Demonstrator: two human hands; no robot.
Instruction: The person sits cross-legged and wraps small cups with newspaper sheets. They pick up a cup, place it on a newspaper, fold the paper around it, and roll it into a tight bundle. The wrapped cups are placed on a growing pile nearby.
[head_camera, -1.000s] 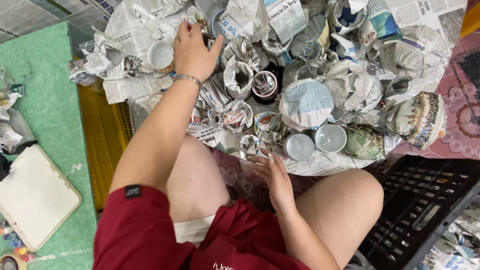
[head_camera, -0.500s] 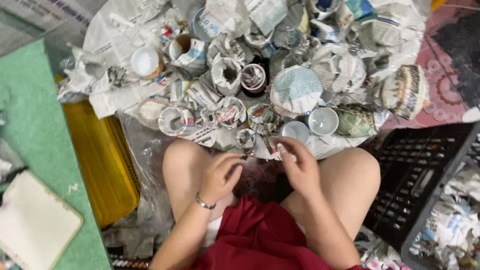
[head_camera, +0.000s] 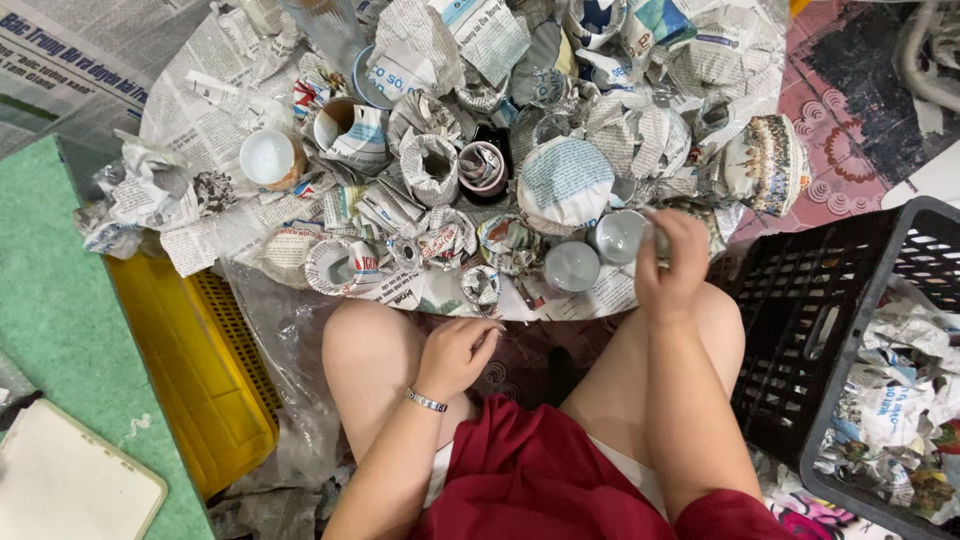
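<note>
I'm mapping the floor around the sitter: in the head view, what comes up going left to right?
Green mat → yellow crate → left hand → right hand → black crate.

Green mat (head_camera: 45, 300) left; yellow crate (head_camera: 190, 370) beside it; black crate (head_camera: 850, 330) right; patterned red floor (head_camera: 850, 130) far right.
</note>
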